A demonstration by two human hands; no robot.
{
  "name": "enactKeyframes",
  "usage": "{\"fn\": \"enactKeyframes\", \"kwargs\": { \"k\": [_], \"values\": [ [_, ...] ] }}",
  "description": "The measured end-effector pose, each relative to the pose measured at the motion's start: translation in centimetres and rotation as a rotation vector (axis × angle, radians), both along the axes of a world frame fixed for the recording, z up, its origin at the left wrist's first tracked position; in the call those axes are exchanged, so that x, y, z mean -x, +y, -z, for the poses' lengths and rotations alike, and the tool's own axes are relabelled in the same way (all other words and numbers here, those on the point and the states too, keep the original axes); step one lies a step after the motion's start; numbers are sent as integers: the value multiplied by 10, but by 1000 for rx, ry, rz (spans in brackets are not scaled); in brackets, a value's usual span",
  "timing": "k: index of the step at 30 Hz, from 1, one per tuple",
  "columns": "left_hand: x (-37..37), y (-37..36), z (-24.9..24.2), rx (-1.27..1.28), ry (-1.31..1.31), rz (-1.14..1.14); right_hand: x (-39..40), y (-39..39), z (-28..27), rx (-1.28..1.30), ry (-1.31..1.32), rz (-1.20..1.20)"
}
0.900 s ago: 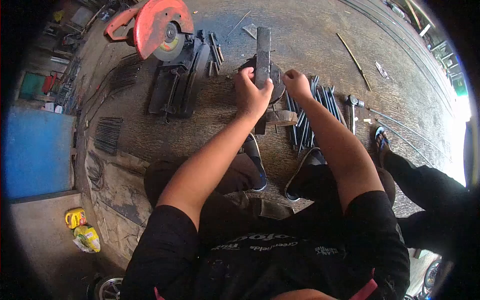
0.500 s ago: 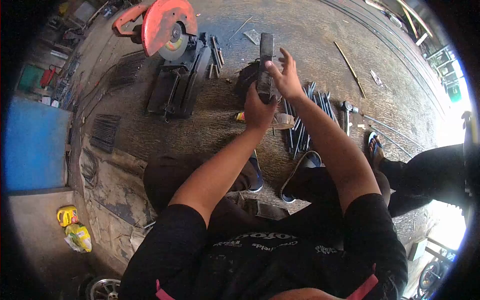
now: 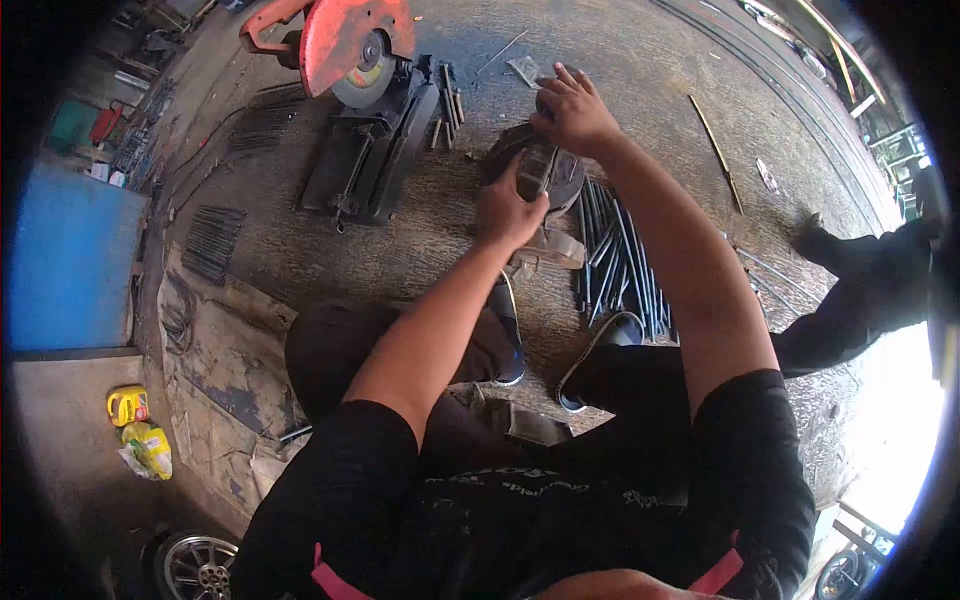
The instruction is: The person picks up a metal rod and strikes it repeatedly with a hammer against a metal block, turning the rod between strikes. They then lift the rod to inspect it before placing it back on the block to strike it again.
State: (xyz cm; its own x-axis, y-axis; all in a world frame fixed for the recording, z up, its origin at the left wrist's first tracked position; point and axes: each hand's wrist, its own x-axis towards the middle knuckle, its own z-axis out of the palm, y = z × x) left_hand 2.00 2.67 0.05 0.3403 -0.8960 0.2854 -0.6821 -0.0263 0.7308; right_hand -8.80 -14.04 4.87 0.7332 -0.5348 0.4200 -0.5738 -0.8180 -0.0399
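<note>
Head view: dark grey rectangular bar (image 3: 536,172), apparently metal, is held over dark round block (image 3: 569,192). Near end is clasped by left hand (image 3: 510,207); far end is covered by right hand (image 3: 582,117), finger closure can't be told. Two-handed placement presumably for steadiness. Thin dark metal rods (image 3: 617,255) are bunched alongside, apparently for easy reach.

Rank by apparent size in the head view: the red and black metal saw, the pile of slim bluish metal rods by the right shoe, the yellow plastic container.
1. Saw
2. Rod pile
3. Container
</note>
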Motion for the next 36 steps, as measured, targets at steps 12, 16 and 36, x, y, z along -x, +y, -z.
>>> {"fn": "enactKeyframes", "kwargs": {
  "k": [12, 16, 36],
  "values": [
    [-96, -36, -16, -135, -25, 455, 7, -2, -13, -104, -42, 31],
    [-103, -44, -13, -111, -85, 509, 6, 3, -20, -177, -12, 95],
    [-154, -66, -28, -223, -348, 372, 6, 31, -4, -56, -7, 237]
  ]
}}
